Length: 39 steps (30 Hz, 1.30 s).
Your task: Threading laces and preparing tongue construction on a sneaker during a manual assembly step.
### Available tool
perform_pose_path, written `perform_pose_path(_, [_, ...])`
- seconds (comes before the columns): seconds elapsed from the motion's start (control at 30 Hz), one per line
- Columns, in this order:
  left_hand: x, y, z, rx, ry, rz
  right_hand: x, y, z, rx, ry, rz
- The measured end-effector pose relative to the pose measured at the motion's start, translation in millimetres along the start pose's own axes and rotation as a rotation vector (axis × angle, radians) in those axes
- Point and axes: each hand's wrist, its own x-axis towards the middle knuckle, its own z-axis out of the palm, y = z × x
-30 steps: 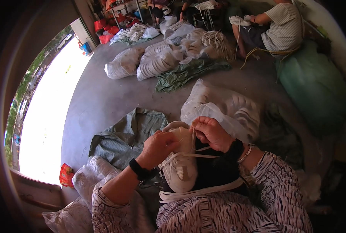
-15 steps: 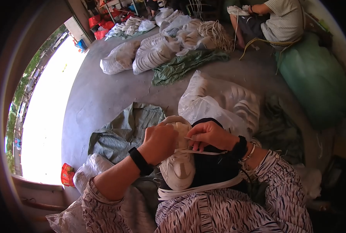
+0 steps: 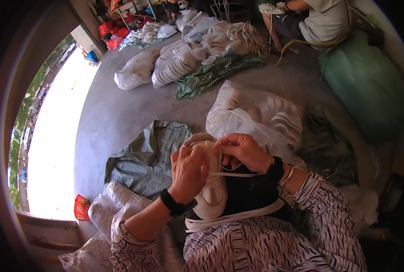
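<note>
A cream-white sneaker (image 3: 212,198) rests on my dark-covered lap, its toe pointing toward me. Over its upper left side sits my left hand (image 3: 188,171), fingers curled in and closed; what they grip, if anything, is hidden. My right hand (image 3: 246,153) is at the shoe's right edge near the eyelets, thumb and forefinger pinching a white shoelace (image 3: 237,174). Part of that lace runs out to the right below the hand. A bundle of more white laces (image 3: 238,217) lies across my lap at the waist.
A clear bag of pale shoes (image 3: 261,113) lies just ahead, a grey-green woven sheet (image 3: 145,152) to its left. Farther off are more filled bags (image 3: 177,63) and a heap of laces (image 3: 247,38). A seated person (image 3: 322,22) is beside a big green sack (image 3: 365,86).
My right hand has shifted slightly left and up along the shoe. My left hand has turned and dropped a little, with its fingers curled. The view has tilted slightly.
</note>
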Motion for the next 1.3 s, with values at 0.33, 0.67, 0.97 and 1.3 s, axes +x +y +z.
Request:
perform_pose_path(0.33, [9.9, 9.1, 8.3, 0.732, -0.024, 0.601, 8.1, 7.0, 8.8, -0.283, 0.093, -0.263])
perform_pose_path(0.67, [5.2, 2.8, 7.6, 0.045, -0.177, 0.405, 6.4, 2.7, 4.2, -0.629, 0.033, -0.363])
perform_pose_path(0.97, [-32.5, 50.0, 11.8, -0.179, -0.476, 0.596, 18.5, -4.0, 5.8, -0.839, -0.035, -0.309])
perform_pose_path(1.3, [21.6, -15.8, -26.3, 0.172, 0.015, 0.332, 7.4, -6.4, 10.5, -0.967, -0.1, -0.357])
